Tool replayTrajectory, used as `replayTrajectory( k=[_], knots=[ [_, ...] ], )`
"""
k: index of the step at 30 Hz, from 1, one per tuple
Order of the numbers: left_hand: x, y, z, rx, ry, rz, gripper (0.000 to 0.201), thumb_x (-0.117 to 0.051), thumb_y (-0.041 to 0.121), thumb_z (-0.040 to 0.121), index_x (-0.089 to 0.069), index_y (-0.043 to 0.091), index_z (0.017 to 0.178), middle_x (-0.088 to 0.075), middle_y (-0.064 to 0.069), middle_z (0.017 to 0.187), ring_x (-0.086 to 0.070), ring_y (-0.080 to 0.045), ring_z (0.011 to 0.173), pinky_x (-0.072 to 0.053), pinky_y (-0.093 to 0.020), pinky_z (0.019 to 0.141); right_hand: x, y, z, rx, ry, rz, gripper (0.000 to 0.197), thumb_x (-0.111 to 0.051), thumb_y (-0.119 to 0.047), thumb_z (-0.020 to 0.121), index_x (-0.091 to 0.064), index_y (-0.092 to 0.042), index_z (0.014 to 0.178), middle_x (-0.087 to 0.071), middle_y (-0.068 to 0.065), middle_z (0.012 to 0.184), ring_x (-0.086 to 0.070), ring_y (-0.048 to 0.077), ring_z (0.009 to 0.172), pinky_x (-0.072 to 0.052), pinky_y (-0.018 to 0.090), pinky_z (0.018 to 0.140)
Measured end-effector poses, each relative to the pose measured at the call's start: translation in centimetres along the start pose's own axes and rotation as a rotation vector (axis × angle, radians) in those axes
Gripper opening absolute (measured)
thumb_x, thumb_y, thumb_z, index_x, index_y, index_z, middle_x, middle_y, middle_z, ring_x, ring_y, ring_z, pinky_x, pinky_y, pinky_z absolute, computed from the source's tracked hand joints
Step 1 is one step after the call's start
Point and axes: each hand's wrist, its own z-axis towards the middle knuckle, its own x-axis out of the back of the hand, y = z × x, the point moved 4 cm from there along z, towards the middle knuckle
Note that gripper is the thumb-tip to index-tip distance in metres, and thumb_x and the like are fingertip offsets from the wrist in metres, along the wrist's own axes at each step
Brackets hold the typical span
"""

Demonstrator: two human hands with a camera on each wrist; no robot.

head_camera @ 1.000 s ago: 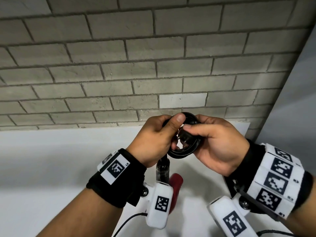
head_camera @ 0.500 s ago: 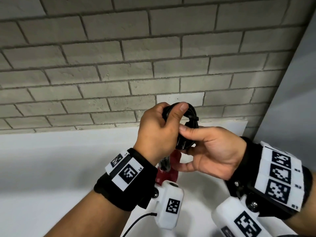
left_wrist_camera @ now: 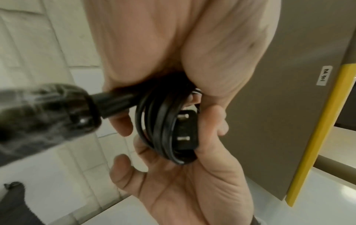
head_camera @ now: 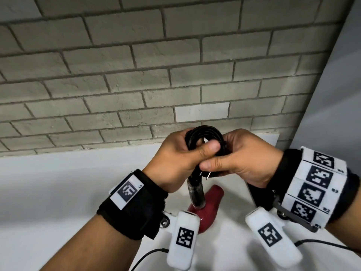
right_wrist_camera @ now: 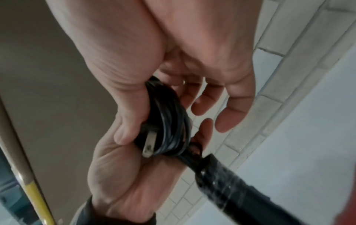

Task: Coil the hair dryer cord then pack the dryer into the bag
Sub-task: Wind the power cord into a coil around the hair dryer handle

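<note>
The black cord [head_camera: 205,134] is wound into a small coil held in the air in front of the brick wall. My left hand [head_camera: 175,159] grips the coil, its thumb lying across the front. My right hand [head_camera: 244,157] pinches the coil from the right, its thumb pressing the plug [left_wrist_camera: 185,129] against the loops [left_wrist_camera: 163,121]. The plug's prongs [right_wrist_camera: 149,146] stick out below. The dryer hangs under my hands by its black handle [head_camera: 195,190], its red body [head_camera: 208,204] above the white table. The handle [right_wrist_camera: 231,187] is blurred in both wrist views.
A grey brick wall [head_camera: 136,75] stands straight ahead behind the white table [head_camera: 58,182]. A grey panel [head_camera: 336,94] rises on the right, with a yellow edge [left_wrist_camera: 318,137]. Dark grey fabric [left_wrist_camera: 13,205] lies at the lower left of the left wrist view.
The coil faced me as an open ring, then turned edge-on. Now both thumbs clamp across it, the plug is tucked against the loops, and the dryer has swung beneath.
</note>
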Motion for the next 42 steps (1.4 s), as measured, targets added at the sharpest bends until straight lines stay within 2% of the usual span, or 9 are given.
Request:
replayTrajectory(
  k=[6,9,16,21,24,29,32,35,42],
  knots=[
    [-0.1,-1.1,-0.2,0.077,-0.068,-0.206,0.014,-0.064,-0.008,0.077,-0.061,0.005,0.074,-0.054,-0.014,0.078,-0.06,-0.029,0.074,-0.053,-0.04,0.072,0.3,0.7,0.6,0.069,0.01,-0.141,0.063,-0.089,-0.032,0.052,-0.068,0.005,0.098,-0.07,0.034,0.099,-0.069,0.048,0.091,-0.055,0.06,0.088],
    [0.5,-1.6,0.0,0.131,0.007,-0.269,0.037,-0.065,-0.011,0.074,-0.04,0.014,0.064,-0.031,-0.003,0.064,-0.047,-0.019,0.062,-0.051,-0.039,0.073,0.8,1.6,0.0,0.112,0.034,-0.114,0.057,-0.089,-0.035,0.054,-0.071,-0.004,0.1,-0.075,0.014,0.096,-0.073,0.026,0.093,-0.058,0.04,0.089],
    [1.4,-2.2,0.3,0.182,0.146,-0.41,0.036,-0.066,-0.009,0.069,-0.045,0.018,0.058,-0.037,-0.006,0.074,-0.058,-0.021,0.061,-0.055,-0.03,0.06,-0.2,7.6,-1.3,-0.084,-0.022,-0.196,0.09,-0.084,-0.061,0.044,-0.056,-0.027,0.122,-0.062,-0.005,0.122,-0.061,0.015,0.114,-0.055,0.041,0.096],
    [1.4,-3.3,0.5,0.23,0.153,-0.46,0.037,-0.075,-0.004,0.063,-0.046,0.019,0.058,-0.043,-0.011,0.08,-0.058,-0.027,0.075,-0.051,-0.046,0.085,-4.0,11.4,-1.8,-0.173,-0.144,-0.54,0.053,-0.062,-0.063,0.065,-0.057,-0.037,0.112,-0.073,-0.012,0.105,-0.069,0.013,0.099,-0.053,0.041,0.095],
    [3.1,-5.2,-0.3,0.324,0.21,-0.354,0.038,-0.072,-0.006,0.063,-0.043,0.018,0.058,-0.041,-0.009,0.07,-0.051,-0.025,0.071,-0.043,-0.05,0.089,-3.1,11.2,-1.8,-0.232,-0.163,-0.807,0.037,-0.061,-0.043,0.082,-0.049,-0.038,0.116,-0.068,-0.012,0.102,-0.062,0.021,0.105,-0.03,0.048,0.111],
    [5.8,-11.6,-3.3,0.672,0.21,-0.074,0.037,-0.068,-0.009,0.079,-0.046,0.014,0.059,-0.051,-0.009,0.061,-0.06,-0.022,0.055,-0.054,-0.033,0.056,-2.6,12.9,-1.9,-0.353,-0.382,-1.214,0.051,-0.051,-0.019,0.088,-0.039,-0.04,0.134,-0.05,-0.014,0.086,-0.053,0.026,0.118,0.009,0.075,0.109],
    [4.3,-16.8,-5.2,0.878,0.11,0.054,0.019,-0.072,-0.001,0.08,-0.063,0.006,0.064,-0.067,-0.012,0.067,-0.068,-0.025,0.063,-0.056,-0.038,0.062,-1.5,15.2,-2.8,-0.497,-0.533,-1.265,0.063,-0.048,-0.004,0.083,-0.044,-0.044,0.132,-0.044,-0.012,0.078,-0.049,0.029,0.118,0.001,0.079,0.107],
    [2.9,-19.6,-5.2,0.946,0.002,0.14,0.013,-0.074,0.007,0.08,-0.069,-0.001,0.089,-0.072,-0.016,0.08,-0.07,-0.028,0.074,-0.056,-0.039,0.067,-0.3,15.8,-2.5,-0.534,-0.622,-1.285,0.064,-0.047,0.002,0.085,-0.049,-0.041,0.133,-0.047,-0.008,0.085,-0.051,0.03,0.118,-0.025,0.062,0.111],
    [6.0,-20.2,-5.7,0.872,-0.082,0.587,0.018,-0.069,0.021,0.085,-0.063,0.005,0.081,-0.068,-0.018,0.082,-0.071,-0.037,0.085,-0.06,-0.047,0.073,-2.8,16.3,0.4,-0.426,-0.717,-1.246,0.048,-0.048,0.003,0.083,-0.061,-0.025,0.12,-0.06,0.004,0.094,-0.06,0.028,0.096,-0.04,0.038,0.086]
  ],
)
